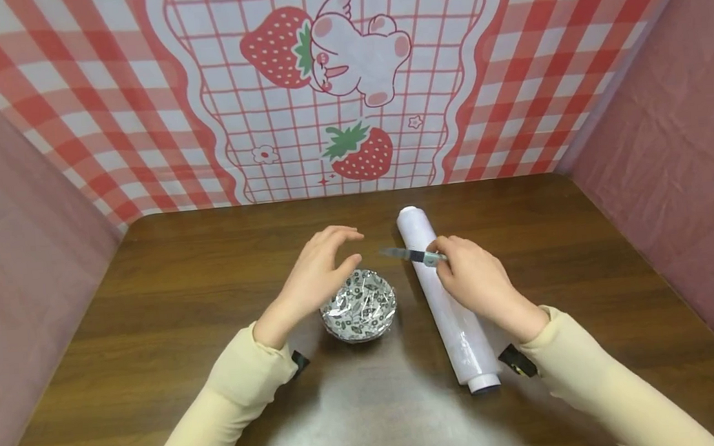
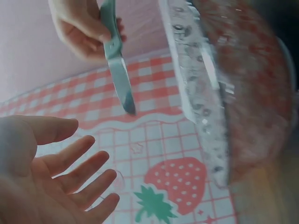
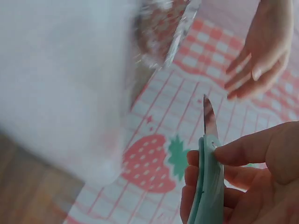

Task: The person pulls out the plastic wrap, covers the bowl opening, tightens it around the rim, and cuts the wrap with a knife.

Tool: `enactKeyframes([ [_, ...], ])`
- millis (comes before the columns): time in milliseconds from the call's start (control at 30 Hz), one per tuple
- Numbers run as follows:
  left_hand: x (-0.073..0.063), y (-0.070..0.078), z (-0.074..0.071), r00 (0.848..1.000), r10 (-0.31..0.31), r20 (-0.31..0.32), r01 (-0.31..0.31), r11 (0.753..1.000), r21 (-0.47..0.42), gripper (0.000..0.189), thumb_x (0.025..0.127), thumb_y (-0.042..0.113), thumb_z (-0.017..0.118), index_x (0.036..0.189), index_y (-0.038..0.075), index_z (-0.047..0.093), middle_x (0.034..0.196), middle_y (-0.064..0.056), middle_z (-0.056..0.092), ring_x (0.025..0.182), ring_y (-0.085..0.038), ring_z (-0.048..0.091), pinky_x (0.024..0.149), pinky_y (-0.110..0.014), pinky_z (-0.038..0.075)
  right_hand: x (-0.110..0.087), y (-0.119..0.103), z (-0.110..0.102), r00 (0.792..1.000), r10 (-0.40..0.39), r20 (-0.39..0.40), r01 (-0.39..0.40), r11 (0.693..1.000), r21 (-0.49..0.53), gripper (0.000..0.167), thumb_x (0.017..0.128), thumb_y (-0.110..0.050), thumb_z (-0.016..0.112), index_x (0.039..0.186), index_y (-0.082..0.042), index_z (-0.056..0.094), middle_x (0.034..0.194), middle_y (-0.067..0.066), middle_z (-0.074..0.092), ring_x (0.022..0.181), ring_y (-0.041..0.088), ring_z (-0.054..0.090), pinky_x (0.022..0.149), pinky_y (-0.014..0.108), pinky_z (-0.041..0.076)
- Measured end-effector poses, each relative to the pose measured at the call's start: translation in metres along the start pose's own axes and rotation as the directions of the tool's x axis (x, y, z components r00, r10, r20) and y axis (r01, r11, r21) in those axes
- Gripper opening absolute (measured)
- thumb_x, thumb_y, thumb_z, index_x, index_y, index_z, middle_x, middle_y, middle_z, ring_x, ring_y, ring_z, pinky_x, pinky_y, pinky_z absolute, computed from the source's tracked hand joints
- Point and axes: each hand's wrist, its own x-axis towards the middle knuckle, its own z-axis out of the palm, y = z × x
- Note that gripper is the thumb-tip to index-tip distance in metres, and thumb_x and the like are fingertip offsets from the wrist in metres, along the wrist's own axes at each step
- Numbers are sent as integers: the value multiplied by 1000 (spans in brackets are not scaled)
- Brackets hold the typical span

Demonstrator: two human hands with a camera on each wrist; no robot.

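My right hand grips a folding knife by its pale green handle, thumb on the handle's side. The knife's bare blade points toward my left hand. That left hand is held in the air with fingers spread and nothing in them, above the far left side of a bowl. Dark leaf and flower patterns mark the bowl, and shiny clear wrap covers its top. Beneath my right hand lies a long white roll of cling film, partly hidden by the hand and knife.
Everything stands on a brown wooden table. A red and white checked cloth with strawberries hangs behind the table's far edge. Pink cloth walls close in both sides.
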Motion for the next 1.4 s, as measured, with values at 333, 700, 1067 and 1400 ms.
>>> enactKeyframes([
  [333, 6, 15, 7, 996, 88, -2, -87, 992, 87, 19, 84, 14, 62, 103, 10, 65, 100, -1, 63, 95, -17, 56, 84, -32, 45, 11, -31, 5, 979, -189, -70, 188, 982, -28, 15, 81, -7, 59, 94, -10, 66, 82, 5, 64, 74, 25, 60, 58, 38, 46],
  [700, 5, 15, 3, 992, 122, -19, -116, 970, 213, 12, 81, 7, 64, 90, 13, 70, 84, 3, 62, 74, -12, 58, 65, -30, 48, 17, -39, 8, 941, -303, -150, 292, 952, -93, 15, 80, -6, 60, 92, -13, 67, 81, 3, 64, 74, 23, 60, 57, 36, 41],
  [1067, 1, 16, -2, 974, 211, -77, -179, 937, 301, 9, 81, 7, 66, 85, 14, 70, 80, 5, 62, 75, -12, 60, 63, -29, 50, 19, -38, 7, 926, -353, -138, 350, 936, -43, 15, 81, -8, 63, 95, -10, 67, 90, 3, 63, 84, 21, 58, 65, 36, 46],
  [1400, 0, 17, -1, 944, 321, -80, -262, 874, 409, 10, 80, 5, 65, 81, 14, 69, 77, 4, 60, 71, -13, 57, 58, -26, 48, 18, -37, 3, 900, -410, -146, 383, 906, -182, 17, 76, -22, 72, 92, -16, 70, 82, -1, 60, 74, 19, 55, 59, 34, 45],
])
